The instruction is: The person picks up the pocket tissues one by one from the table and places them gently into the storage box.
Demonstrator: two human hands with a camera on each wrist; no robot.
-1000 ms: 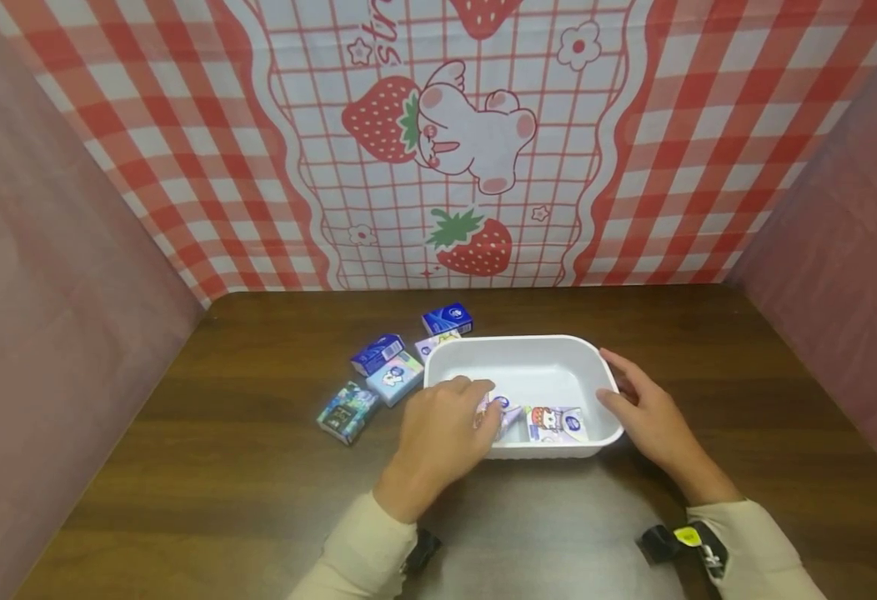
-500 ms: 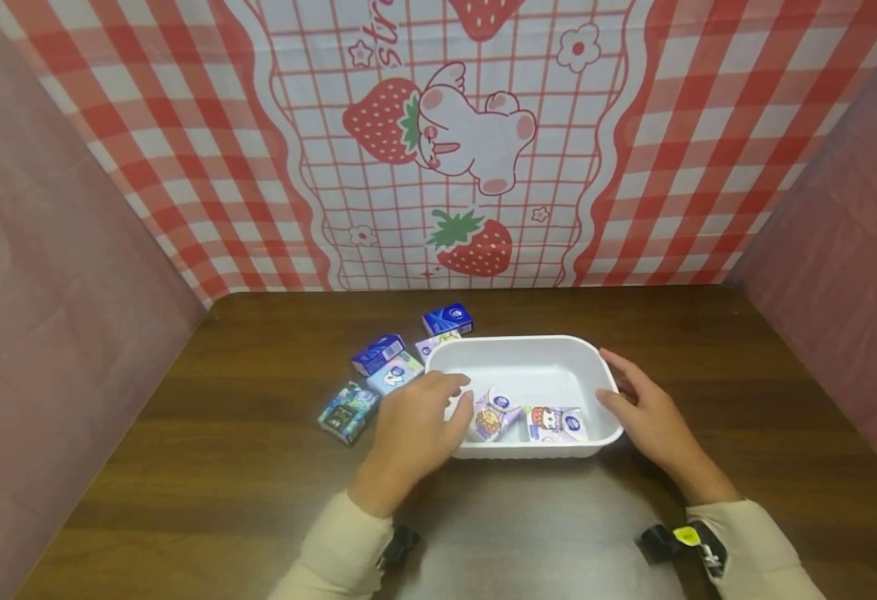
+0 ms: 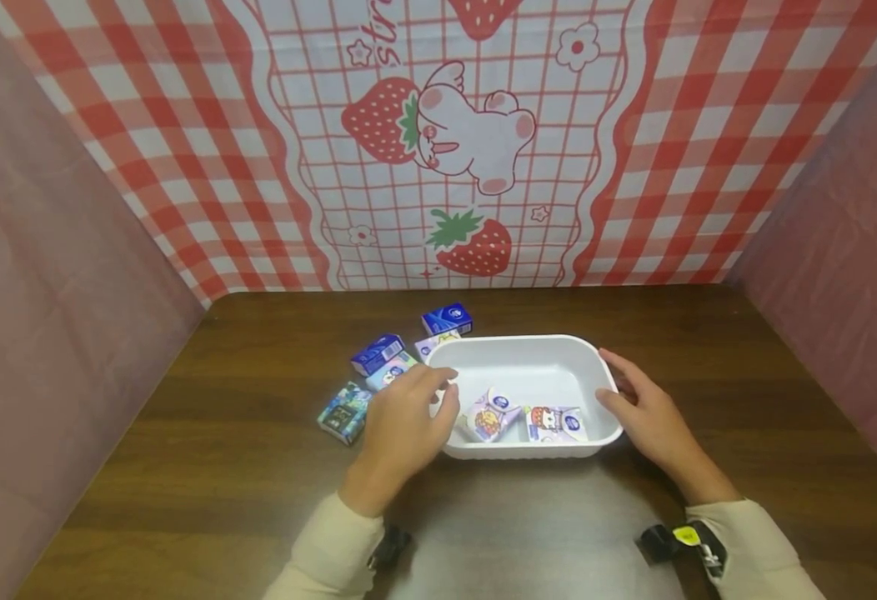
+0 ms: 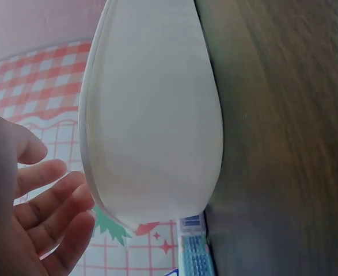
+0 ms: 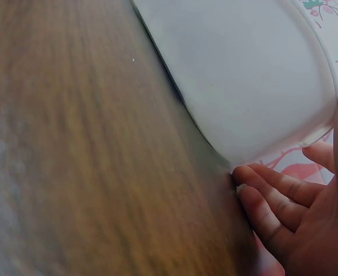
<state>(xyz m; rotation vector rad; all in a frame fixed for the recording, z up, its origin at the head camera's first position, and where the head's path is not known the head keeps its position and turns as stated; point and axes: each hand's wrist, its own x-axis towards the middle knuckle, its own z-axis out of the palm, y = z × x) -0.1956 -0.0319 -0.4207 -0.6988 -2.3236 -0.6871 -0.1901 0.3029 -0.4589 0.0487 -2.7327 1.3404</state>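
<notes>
A white plastic basin (image 3: 521, 367) stands on the table, with two lilac tissue packs inside along its near wall. The left pack (image 3: 493, 415) lies tilted; the right pack (image 3: 557, 424) has a cartoon with a red hat. My left hand (image 3: 406, 421) hovers at the basin's left end, fingers loosely bent and holding nothing. In the left wrist view its fingers (image 4: 50, 201) are spread beside the basin's rim. At the right end, my right hand (image 3: 648, 417) holds the basin, thumb over the rim and fingers against the outer wall, as the right wrist view also shows.
Left of the basin lie a green-blue pack (image 3: 344, 412), a light blue pack (image 3: 389, 372) partly behind my left hand, and a dark blue pack (image 3: 378, 355). Behind stand another dark blue pack (image 3: 448, 319) and a lilac pack (image 3: 435, 343). A checked cloth (image 3: 258, 167) hangs at the back.
My left hand has let go of the left lilac pack and drawn back leftward out of the basin, leaving the pack there. My right hand has stayed on the basin.
</notes>
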